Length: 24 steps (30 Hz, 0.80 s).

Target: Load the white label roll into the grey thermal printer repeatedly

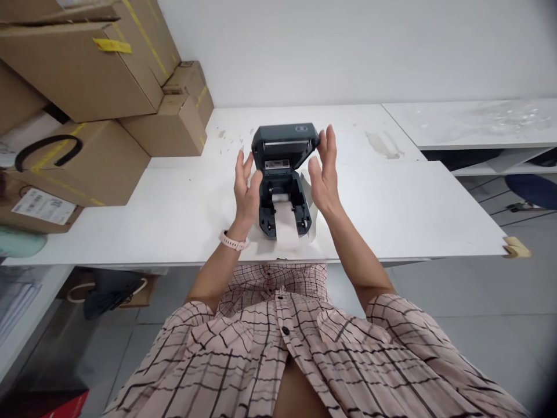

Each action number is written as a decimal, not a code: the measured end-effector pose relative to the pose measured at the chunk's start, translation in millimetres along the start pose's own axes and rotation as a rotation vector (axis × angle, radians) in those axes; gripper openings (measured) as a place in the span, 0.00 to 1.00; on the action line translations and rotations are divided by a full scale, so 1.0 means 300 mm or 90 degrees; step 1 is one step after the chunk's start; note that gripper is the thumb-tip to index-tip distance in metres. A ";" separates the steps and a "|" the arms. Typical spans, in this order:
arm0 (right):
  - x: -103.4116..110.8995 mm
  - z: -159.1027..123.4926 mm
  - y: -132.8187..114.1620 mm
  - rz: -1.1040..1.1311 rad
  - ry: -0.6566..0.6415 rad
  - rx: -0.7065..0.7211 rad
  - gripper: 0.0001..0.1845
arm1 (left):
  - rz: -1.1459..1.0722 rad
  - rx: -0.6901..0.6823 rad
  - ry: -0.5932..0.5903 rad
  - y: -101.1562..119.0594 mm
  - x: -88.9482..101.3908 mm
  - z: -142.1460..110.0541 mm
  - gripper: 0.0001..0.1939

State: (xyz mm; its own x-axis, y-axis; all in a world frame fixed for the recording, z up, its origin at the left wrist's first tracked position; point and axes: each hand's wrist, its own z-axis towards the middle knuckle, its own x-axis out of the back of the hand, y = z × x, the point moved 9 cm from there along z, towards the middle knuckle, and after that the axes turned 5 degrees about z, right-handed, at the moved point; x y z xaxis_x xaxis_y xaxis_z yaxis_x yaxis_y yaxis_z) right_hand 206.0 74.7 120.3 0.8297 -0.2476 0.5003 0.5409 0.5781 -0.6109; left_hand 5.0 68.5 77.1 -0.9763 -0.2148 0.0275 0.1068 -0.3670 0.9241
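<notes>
A dark label printer (307, 216) stands on the white table with its lid (285, 133) raised. White label paper (286, 223) runs out of its open body over the front edge. My left hand (248, 188) is at the printer's left side, fingers apart, with the fingertips close to the lid's left edge. On the other side, my right hand (325, 174) has its fingers stretched upward by the lid's right corner. Whether either hand presses on the lid I cannot tell. A pale pink watch band (234, 240) circles my left wrist.
Cardboard boxes (78, 75) are stacked on the table's left side, with a black curved strap (47, 148) in front of them. The white tabletop (404, 209) reaches right to a corner with a tan guard (516, 247). A dark blue stool (533, 190) stands beyond.
</notes>
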 end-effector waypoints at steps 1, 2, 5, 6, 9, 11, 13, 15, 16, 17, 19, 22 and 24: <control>-0.009 0.052 0.013 -0.020 0.010 0.012 0.40 | 0.011 0.002 -0.004 -0.026 -0.003 0.031 0.43; -0.021 0.100 0.029 -0.037 0.018 0.018 0.41 | 0.026 0.014 -0.015 -0.063 -0.010 0.051 0.45; -0.062 0.225 0.079 -0.093 0.019 0.017 0.42 | 0.088 0.103 -0.032 -0.204 -0.031 0.049 0.48; -0.075 0.258 0.089 -0.118 0.012 0.019 0.43 | 0.110 0.144 -0.043 -0.250 -0.040 0.033 0.49; -0.103 0.310 0.081 -0.201 -0.013 0.058 0.44 | 0.156 0.220 -0.053 -0.332 -0.050 -0.010 0.51; -0.110 0.298 0.049 -0.232 -0.022 0.102 0.41 | 0.176 0.227 -0.042 -0.339 -0.044 -0.017 0.52; -0.127 0.255 0.029 -0.228 -0.066 0.111 0.34 | 0.187 0.218 -0.039 -0.331 -0.041 -0.013 0.52; -0.192 0.186 0.043 -0.242 -0.208 0.076 0.29 | 0.192 0.201 -0.046 -0.320 -0.044 -0.009 0.52; -0.238 0.140 0.057 -0.272 -0.306 0.059 0.27 | 0.192 0.192 -0.048 -0.316 -0.047 -0.008 0.52; -0.282 0.092 0.071 -0.309 -0.399 0.051 0.25 | 0.191 0.182 -0.049 -0.312 -0.050 -0.009 0.52; -0.353 0.013 0.085 -0.371 -0.526 0.067 0.21 | 0.189 0.167 -0.049 -0.309 -0.054 -0.011 0.51; -0.424 -0.042 0.081 -0.400 -0.609 0.108 0.19 | 0.182 0.155 -0.067 -0.315 -0.062 -0.013 0.51; -0.450 -0.056 0.086 -0.404 -0.657 0.111 0.19 | 0.151 0.159 -0.087 -0.328 -0.068 -0.011 0.53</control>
State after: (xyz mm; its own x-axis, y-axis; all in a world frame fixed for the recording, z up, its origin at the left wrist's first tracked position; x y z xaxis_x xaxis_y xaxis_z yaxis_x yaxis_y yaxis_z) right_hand 110.3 109.9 26.7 -0.1170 0.1635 0.9796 0.7182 0.6952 -0.0303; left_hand 14.9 106.0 -15.7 -0.9479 -0.1384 0.2868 0.3000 -0.0861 0.9500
